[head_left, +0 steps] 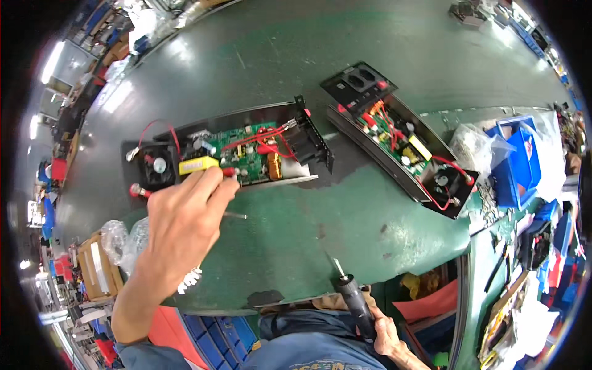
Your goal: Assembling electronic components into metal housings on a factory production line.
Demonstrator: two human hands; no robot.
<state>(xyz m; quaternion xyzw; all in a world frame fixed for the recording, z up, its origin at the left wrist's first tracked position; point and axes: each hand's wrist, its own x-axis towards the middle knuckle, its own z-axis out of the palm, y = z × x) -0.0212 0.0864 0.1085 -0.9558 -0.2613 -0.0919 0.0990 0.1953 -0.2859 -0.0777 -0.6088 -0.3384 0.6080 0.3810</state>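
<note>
- The work in hand appears to be assembly or fastening inside the left open black case [253,116], which lies on the table [290,237] with its green circuit board [251,161] exposed and its fan [154,166] at the left end.
- The left hand [185,213] reaches over this case's near edge, its fingers drawn together beside the yellow-wrapped transformer [198,164] and a small red part [230,171]; whether they grip that part I cannot tell.
- The right hand [387,336] has its fingers wrapped around a black electric screwdriver [356,302], off the table's near edge, bit pointing far and well apart from both cases.
- A similar open case [377,163] lies to the right, its socket panel [354,86] at the far end.
- Driving a screw here would call for steadying the part with the left fingers and bringing the bit squarely over the screw, clear of the red wires [262,137].
</note>
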